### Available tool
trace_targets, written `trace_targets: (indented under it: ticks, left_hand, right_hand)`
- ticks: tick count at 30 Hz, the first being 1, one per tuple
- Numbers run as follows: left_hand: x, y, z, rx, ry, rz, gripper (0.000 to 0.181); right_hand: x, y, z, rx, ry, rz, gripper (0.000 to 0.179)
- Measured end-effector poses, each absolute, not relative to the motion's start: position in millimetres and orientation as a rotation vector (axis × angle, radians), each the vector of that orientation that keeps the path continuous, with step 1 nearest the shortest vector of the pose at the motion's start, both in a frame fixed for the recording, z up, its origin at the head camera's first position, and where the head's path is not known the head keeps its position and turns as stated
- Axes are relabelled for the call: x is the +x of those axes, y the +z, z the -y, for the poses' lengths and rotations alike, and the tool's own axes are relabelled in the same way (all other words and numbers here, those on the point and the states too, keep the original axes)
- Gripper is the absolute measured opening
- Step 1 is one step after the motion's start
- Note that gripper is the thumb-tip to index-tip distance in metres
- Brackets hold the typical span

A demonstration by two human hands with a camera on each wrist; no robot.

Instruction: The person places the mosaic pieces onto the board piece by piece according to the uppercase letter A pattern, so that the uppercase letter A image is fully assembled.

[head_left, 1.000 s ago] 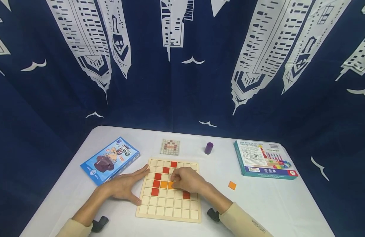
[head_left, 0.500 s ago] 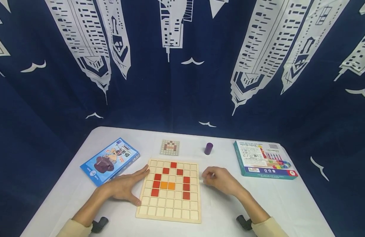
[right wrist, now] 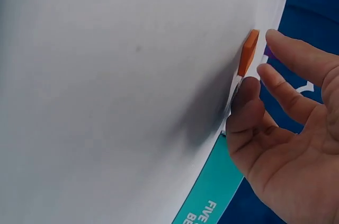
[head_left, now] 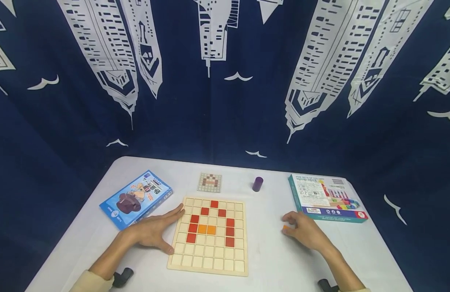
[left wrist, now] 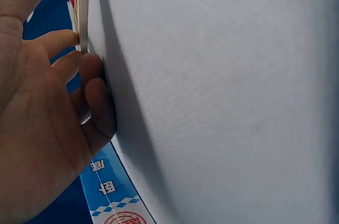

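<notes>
A wooden grid board (head_left: 208, 259) lies on the white table. Several red tiles (head_left: 194, 219) sit in its squares, forming two sides that meet at a point, with two orange tiles (head_left: 206, 229) side by side between them. My left hand (head_left: 152, 230) is spread at the board's left edge, thumb and fingertips right at the rim. To the right of the board, my right hand (head_left: 305, 231) is over a loose orange tile (right wrist: 249, 52), which is partly hidden by the thumb in the head view. In the right wrist view its thumb and fingers are apart beside the tile.
A small pattern card (head_left: 209, 183) lies behind the board, and a purple cylinder (head_left: 258, 184) stands to its right. A blue game box (head_left: 133, 198) lies at the left. Close behind my right hand is a teal-sided box (head_left: 327, 196).
My right hand has moved right, from an orange tile on the board across the table to the loose orange tile. The left hand has stayed at the board's edge.
</notes>
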State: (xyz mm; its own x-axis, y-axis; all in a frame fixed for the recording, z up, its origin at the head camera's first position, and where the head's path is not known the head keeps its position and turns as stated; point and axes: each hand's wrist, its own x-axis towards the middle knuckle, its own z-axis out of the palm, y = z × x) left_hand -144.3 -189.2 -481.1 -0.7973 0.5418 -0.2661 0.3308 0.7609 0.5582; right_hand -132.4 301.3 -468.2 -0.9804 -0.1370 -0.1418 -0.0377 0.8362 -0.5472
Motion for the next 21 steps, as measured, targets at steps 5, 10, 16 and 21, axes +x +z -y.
trace_targets:
  ticks: [5,10,16,21]
  left_hand:
    - [-145,-483,189,0.654,0.680,-2.547,0.123]
    - [-147,-483,188,0.654,0.678,-2.545,0.123]
    - [-147,-483,188,0.649,0.668,-2.546,0.123]
    - [-147,-484,188,0.647,0.667,-2.546,0.123]
  right_hand:
    - [-131,-469,-307,-0.101,-0.791,-2.838,0.037]
    - [-131,-467,-307,-0.122,-0.774,-2.849,0.027]
    - [-132,-469,-302,-0.124,-0.786,-2.849,0.021]
    - [-135,-471,-298,-0.112,-0.795,-2.847,0.021]
